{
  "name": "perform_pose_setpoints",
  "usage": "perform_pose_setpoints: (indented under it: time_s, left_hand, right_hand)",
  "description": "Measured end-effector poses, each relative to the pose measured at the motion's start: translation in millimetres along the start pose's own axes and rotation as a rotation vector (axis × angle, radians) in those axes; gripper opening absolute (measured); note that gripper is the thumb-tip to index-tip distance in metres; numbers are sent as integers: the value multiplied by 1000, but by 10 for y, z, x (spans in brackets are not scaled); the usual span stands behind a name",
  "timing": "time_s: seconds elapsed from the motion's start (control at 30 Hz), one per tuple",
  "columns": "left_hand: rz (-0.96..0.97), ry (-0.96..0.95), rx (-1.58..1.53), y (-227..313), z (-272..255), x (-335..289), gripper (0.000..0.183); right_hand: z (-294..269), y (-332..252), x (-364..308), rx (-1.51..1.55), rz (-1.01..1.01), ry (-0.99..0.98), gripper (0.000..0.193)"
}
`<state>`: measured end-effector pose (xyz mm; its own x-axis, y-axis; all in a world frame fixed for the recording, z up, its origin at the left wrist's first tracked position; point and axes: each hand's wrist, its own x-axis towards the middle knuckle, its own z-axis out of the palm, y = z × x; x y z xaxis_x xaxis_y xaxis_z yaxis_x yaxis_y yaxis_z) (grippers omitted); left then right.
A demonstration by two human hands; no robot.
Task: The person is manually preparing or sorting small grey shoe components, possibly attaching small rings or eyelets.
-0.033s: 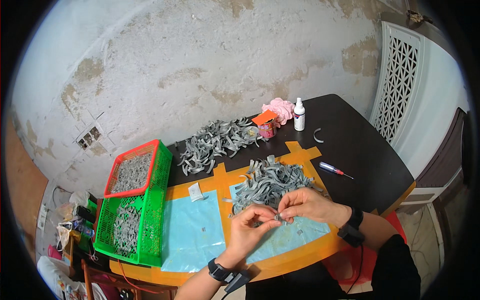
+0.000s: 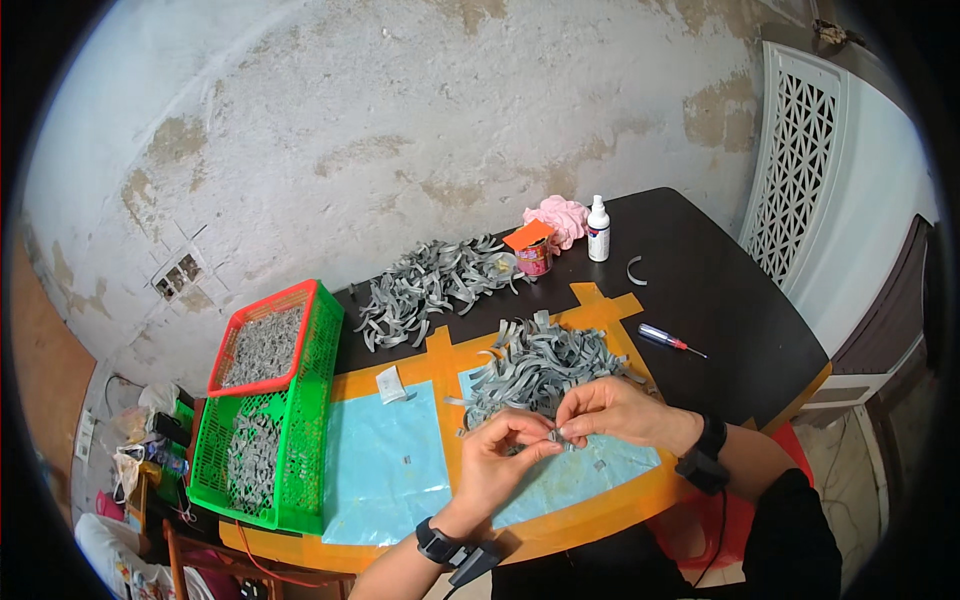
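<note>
My left hand (image 2: 497,458) and my right hand (image 2: 628,413) meet fingertip to fingertip over a light blue sheet at the table's near edge. Both pinch one small grey piece (image 2: 555,436), mostly covered by my fingers, so its exact kind cannot be made out. Just beyond my hands lies a heap of curved grey strips (image 2: 545,365), partly hidden by them. A tiny grey piece (image 2: 600,464) rests on the blue sheet (image 2: 535,500) beside my right hand.
A green basket (image 2: 310,470) and a red-rimmed basket (image 2: 312,300), both holding small grey pieces, stand at left. Farther back are another strip heap (image 2: 425,290), a red tin (image 2: 535,260), pink cloth (image 2: 560,218) and a white spray bottle (image 2: 599,232). A screwdriver (image 2: 665,338) lies at right.
</note>
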<state>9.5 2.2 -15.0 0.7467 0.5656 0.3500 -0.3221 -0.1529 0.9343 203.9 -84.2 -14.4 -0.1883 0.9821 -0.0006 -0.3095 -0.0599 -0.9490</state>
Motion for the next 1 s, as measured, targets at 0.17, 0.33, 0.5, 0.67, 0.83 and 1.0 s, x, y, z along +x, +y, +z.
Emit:
perform_pose_setpoints:
  time_s: [0.17, 0.33, 0.5, 0.67, 0.83, 1.0]
  left_hand:
    - [13, 9, 8, -39, -19, 7, 22]
    - [-8, -20, 185, -46, -40, -15, 22]
    - [-121, 13, 171, -38, -38, -29, 20]
    - [-49, -56, 379, -54, -69, -27, 22]
    - [76, -71, 529, -7, -17, -1, 25]
    - [-39, 9, 474, 74, 55, -2, 25]
  right_hand:
    - [-4, 29, 15, 14, 26, 2, 14]
    - [21, 54, 22, -36, 28, 43, 14]
    - [36, 64, 36, -29, 20, 55, 16]
    - [46, 45, 22, -72, 11, 100, 20]
    - [62, 59, 15, -133, 29, 130, 22]
    - [74, 82, 13, -162, 13, 144, 19]
